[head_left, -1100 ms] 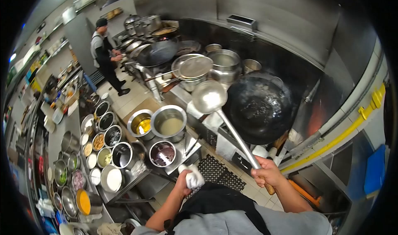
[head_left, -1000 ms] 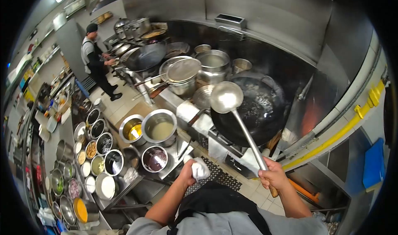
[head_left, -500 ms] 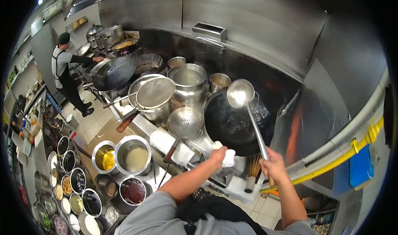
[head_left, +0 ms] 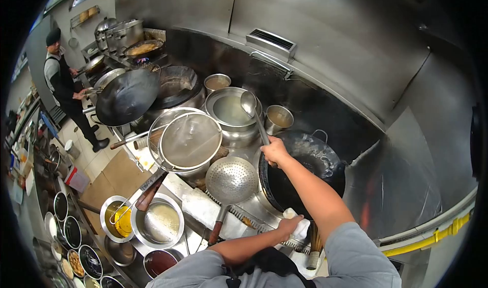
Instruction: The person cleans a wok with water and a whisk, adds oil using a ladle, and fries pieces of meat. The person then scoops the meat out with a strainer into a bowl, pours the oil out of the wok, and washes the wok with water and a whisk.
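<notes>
My right hand (head_left: 273, 150) is closed around the handle of a metal ladle (head_left: 248, 104), whose bowl is over the large pot of cloudy liquid (head_left: 231, 110). A folded white cloth (head_left: 302, 229) is in my closed left hand (head_left: 288, 227), at the near rim of the black wok (head_left: 284, 186). Whether the cloth also grips the wok's edge cannot be made out. Some liquid shines on the wok's far inner wall. Beside the wok, to the left, rests a perforated skimmer (head_left: 232, 180). A bamboo brush (head_left: 315, 242) stands right of my left hand.
A round mesh strainer (head_left: 190, 139) lies across a pot at the left. Nearer are a pot of yellow oil (head_left: 107, 222), a pot of pale liquid (head_left: 178, 211) and several ingredient containers. A co-worker (head_left: 63, 84) stands far left beside another wok (head_left: 127, 97).
My right hand has swung the ladle left, from above the wok to the large pot. My left hand stays at the wok's near rim with the cloth. The co-worker's arm has drawn back.
</notes>
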The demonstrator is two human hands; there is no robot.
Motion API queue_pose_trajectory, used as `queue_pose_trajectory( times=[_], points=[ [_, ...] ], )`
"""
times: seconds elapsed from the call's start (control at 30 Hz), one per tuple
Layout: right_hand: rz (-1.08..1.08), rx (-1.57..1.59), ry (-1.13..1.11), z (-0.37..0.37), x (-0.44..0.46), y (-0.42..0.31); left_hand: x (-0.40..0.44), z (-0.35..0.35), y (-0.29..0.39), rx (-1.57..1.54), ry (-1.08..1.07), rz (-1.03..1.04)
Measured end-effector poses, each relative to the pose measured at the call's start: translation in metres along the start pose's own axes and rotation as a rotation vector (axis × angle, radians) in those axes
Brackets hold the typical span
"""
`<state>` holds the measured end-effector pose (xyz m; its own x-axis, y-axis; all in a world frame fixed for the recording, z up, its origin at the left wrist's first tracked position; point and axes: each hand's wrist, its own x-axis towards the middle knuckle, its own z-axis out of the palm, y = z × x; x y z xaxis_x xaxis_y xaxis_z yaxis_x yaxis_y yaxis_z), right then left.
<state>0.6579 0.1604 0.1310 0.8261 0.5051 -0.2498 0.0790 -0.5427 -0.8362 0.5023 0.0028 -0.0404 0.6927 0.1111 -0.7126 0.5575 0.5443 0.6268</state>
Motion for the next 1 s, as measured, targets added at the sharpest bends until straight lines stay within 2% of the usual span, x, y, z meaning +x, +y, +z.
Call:
queue_pose_trajectory(
  times=[0.07, 0.1, 0.13, 0.2, 0.27, 0.3, 0.33, 0.37, 0.47, 0.5, 0.53, 0.57, 0.67, 0.73, 0.77, 0.8, 0.87, 0.9, 0.93, 1.0],
  points=[
    [0.2, 0.268, -0.077, 0.018, 0.024, 0.002, -0.04, -0.02, 0.035, -0.159, -0.4, -0.255],
    [0.258, 0.488, -0.094, 0.022, 0.03, 0.003, -0.044, -0.029, 0.038, -0.133, -0.453, -0.309],
    [0.261, 0.495, -0.095, 0.018, 0.035, 0.004, -0.039, -0.039, 0.029, -0.13, -0.448, -0.313],
    [0.453, 1.015, -0.377, 0.006, 0.04, 0.01, -0.029, -0.066, -0.002, 0.047, -0.562, -0.282],
    [0.438, 1.095, -0.407, -0.011, 0.03, 0.014, -0.027, -0.095, -0.021, 0.673, -0.452, 0.08],
    [0.466, 1.265, -0.482, -0.02, 0.026, 0.02, -0.027, -0.109, -0.037, 0.641, -0.39, -0.036],
    [0.491, 1.436, -0.555, -0.029, 0.021, 0.026, -0.059, -0.119, -0.022, 0.3, -0.473, -0.072],
    [0.479, 1.497, -0.583, -0.038, 0.01, 0.03, -0.055, -0.129, -0.042, -0.057, -0.483, -0.256],
    [0.385, 1.522, -0.594, -0.067, -0.041, 0.039, -0.067, -0.173, -0.063, -0.319, -0.501, -0.351],
    [0.36, 1.555, -0.613, -0.077, -0.06, 0.044, -0.073, -0.186, -0.078, -0.457, -0.588, -0.413],
    [0.368, 1.552, -0.599, -0.088, -0.079, 0.046, -0.069, -0.193, -0.101, -0.714, -0.935, -0.287],
    [0.358, 1.581, -0.601, -0.099, -0.1, 0.049, -0.085, -0.192, -0.103, -0.879, -1.112, -0.281],
    [0.34, 1.627, -0.552, -0.13, -0.157, 0.062, -0.09, -0.212, -0.152, -0.892, -0.8, -0.346],
    [0.367, 1.65, -0.555, -0.153, -0.189, 0.073, -0.067, -0.201, -0.191, -0.904, -0.282, -0.33],
    [0.4, 1.639, -0.529, -0.161, -0.206, 0.082, -0.047, -0.202, -0.224, -0.926, -0.253, -0.243],
    [0.391, 1.639, -0.495, -0.17, -0.217, 0.089, -0.006, -0.205, -0.265, -0.963, -0.688, 0.001],
    [0.442, 1.582, -0.455, -0.179, -0.239, 0.107, -0.001, -0.17, -0.278, -0.948, -0.247, -0.17],
    [0.452, 1.526, -0.424, -0.185, -0.245, 0.119, 0.037, -0.171, -0.312, -0.926, -0.591, -0.144],
    [0.446, 1.522, -0.415, -0.19, -0.252, 0.127, 0.038, -0.145, -0.315, -0.89, -0.17, -0.309],
    [0.406, 1.21, -0.237, -0.195, -0.266, 0.14, 0.042, -0.106, -0.319, -0.769, -0.173, -0.283]
  ],
)
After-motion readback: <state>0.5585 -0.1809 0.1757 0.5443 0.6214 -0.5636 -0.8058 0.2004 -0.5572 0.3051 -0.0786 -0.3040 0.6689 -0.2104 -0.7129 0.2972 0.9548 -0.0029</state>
